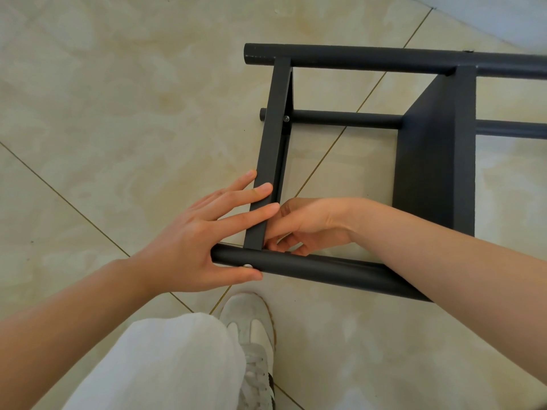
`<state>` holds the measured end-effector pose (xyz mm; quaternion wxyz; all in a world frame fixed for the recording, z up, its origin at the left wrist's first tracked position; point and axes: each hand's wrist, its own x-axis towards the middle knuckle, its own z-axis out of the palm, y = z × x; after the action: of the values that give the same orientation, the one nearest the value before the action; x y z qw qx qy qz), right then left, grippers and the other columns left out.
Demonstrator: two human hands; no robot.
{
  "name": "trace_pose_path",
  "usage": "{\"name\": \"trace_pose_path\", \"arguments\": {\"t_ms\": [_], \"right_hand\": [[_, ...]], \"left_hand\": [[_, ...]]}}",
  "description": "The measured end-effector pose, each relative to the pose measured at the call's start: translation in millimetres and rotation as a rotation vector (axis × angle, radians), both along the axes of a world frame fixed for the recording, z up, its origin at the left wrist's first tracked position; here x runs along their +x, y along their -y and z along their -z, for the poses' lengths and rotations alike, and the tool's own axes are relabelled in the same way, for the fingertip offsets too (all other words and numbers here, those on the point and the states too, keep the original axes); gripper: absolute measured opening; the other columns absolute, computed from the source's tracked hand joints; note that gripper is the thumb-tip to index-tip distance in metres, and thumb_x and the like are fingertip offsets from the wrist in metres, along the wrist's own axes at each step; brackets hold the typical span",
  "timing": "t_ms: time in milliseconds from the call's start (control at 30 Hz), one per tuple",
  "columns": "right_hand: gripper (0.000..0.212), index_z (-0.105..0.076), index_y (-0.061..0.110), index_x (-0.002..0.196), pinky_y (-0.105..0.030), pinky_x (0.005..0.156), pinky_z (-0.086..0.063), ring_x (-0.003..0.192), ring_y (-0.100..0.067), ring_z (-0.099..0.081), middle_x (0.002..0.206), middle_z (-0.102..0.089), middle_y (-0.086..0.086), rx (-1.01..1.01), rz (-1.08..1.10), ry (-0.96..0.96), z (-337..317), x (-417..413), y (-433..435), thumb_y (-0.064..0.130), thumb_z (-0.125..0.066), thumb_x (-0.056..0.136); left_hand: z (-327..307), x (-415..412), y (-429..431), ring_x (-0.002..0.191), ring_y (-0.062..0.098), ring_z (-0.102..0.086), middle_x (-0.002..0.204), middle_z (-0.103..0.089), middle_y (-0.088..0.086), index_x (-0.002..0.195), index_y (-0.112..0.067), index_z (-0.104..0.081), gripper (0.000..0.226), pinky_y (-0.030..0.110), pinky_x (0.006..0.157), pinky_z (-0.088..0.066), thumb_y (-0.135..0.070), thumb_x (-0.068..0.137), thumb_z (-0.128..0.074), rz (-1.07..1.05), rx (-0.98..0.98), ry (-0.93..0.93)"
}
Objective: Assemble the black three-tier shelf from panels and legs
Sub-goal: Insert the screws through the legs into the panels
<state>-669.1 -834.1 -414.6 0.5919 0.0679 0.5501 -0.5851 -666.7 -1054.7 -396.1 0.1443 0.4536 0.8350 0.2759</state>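
The black shelf [435,161] lies on its side on the tiled floor, its round legs running left to right. The end panel [273,134] stands edge-on between the far leg [384,59] and the near leg [310,266]. My left hand [204,244] lies flat with straight fingers across the panel's near end, thumb by a silver screw [247,266] on the near leg. My right hand [305,226] reaches inside the frame at that corner, fingers curled behind the panel; what they hold is hidden. A second panel stands further right.
A middle leg [346,119] joins the panels, with a bolt head [286,118] at the end panel. My white trouser leg [165,365] and white shoe [251,329] are just below the near leg. Beige floor tiles [118,113] surround the shelf.
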Motion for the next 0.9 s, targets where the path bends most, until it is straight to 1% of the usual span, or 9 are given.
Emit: {"name": "trace_pose_path", "arguments": {"t_ms": [67,200,333,433,533,667,733,800,900], "right_hand": [[0.012,-0.070,0.011,0.101,-0.042,0.097,-0.051,0.096,-0.024,-0.059,0.096,-0.065,-0.012,-0.008,0.016,0.005,-0.3,0.7,1.9,0.016,-0.061,0.096],[0.011,-0.071,0.010,0.098,-0.038,0.090,-0.049,0.088,-0.023,-0.057,0.081,-0.064,-0.006,-0.059,0.037,0.030,-0.8,0.2,-4.3,0.013,-0.061,0.094],[0.013,-0.071,0.008,0.100,-0.036,0.089,-0.051,0.084,-0.020,-0.060,0.075,-0.065,-0.005,-0.019,-0.002,0.011,-1.6,-0.4,-4.7,0.016,-0.063,0.093],[0.011,-0.070,0.009,0.098,-0.038,0.090,-0.052,0.088,-0.022,-0.060,0.083,-0.065,-0.007,0.005,0.004,-0.007,-1.6,0.0,1.3,0.016,-0.061,0.095],[0.012,-0.072,0.012,0.089,-0.037,0.090,-0.051,0.091,-0.023,-0.057,0.083,-0.065,-0.007,-0.021,0.028,-0.008,-2.3,-0.1,0.2,0.014,-0.061,0.095],[0.029,-0.077,0.019,0.070,-0.035,0.090,-0.049,0.085,-0.019,-0.059,0.078,-0.068,-0.002,-0.052,-0.002,-0.003,-2.4,-0.4,-7.7,0.012,-0.062,0.094],[0.031,-0.077,0.020,0.067,-0.036,0.089,-0.050,0.085,-0.019,-0.060,0.077,-0.068,-0.002,-0.032,-0.003,-0.015,-1.7,0.8,-7.4,0.012,-0.063,0.093],[0.024,-0.076,0.017,0.073,-0.036,0.088,-0.050,0.086,-0.020,-0.059,0.076,-0.067,-0.003,-0.013,0.017,-0.008,-1.5,1.5,-5.0,0.013,-0.064,0.093],[0.010,-0.072,0.011,0.092,-0.038,0.090,-0.052,0.092,-0.023,-0.059,0.084,-0.065,-0.007,0.009,0.039,0.005,-3.4,2.2,0.5,0.016,-0.063,0.094]], "left_hand": [[0.5,-0.1,0.3,0.155,0.025,-0.019,0.161,-0.035,0.003,0.148,-0.016,-0.044,0.076,0.036,0.122,-0.028,-0.051,0.086,-0.070,0.001,0.001,0.003],[0.2,-0.5,0.3,0.155,0.025,-0.019,0.161,-0.036,0.004,0.148,-0.015,-0.045,0.075,0.036,0.122,-0.028,-0.051,0.086,-0.070,-0.001,-0.006,0.000],[-0.9,-0.2,-0.2,0.155,0.024,-0.019,0.160,-0.036,0.004,0.148,-0.015,-0.046,0.075,0.034,0.123,-0.026,-0.052,0.087,-0.069,-0.003,-0.009,0.001],[-1.2,-0.4,-0.3,0.155,0.024,-0.019,0.160,-0.036,0.005,0.148,-0.014,-0.045,0.076,0.035,0.123,-0.027,-0.051,0.086,-0.069,-0.002,-0.010,0.003],[-1.7,-0.5,-0.4,0.155,0.025,-0.019,0.160,-0.037,0.005,0.148,-0.014,-0.046,0.076,0.036,0.122,-0.028,-0.051,0.086,-0.069,-0.004,-0.007,0.006],[-1.6,-0.1,0.0,0.155,0.024,-0.019,0.160,-0.037,0.004,0.148,-0.014,-0.046,0.076,0.038,0.122,-0.029,-0.052,0.086,-0.069,-0.004,-0.015,0.009],[-1.7,-0.3,0.3,0.155,0.024,-0.019,0.160,-0.036,0.004,0.148,-0.014,-0.046,0.076,0.039,0.122,-0.029,-0.052,0.086,-0.069,-0.005,-0.015,0.012],[-1.6,-0.5,0.0,0.155,0.025,-0.019,0.160,-0.037,0.004,0.147,-0.014,-0.046,0.076,0.039,0.122,-0.029,-0.052,0.086,-0.069,-0.004,-0.010,0.013],[-1.3,-0.6,-0.1,0.154,0.025,-0.021,0.159,-0.038,0.005,0.147,-0.013,-0.046,0.076,0.038,0.122,-0.029,-0.051,0.086,-0.069,-0.004,-0.004,0.004]]}}
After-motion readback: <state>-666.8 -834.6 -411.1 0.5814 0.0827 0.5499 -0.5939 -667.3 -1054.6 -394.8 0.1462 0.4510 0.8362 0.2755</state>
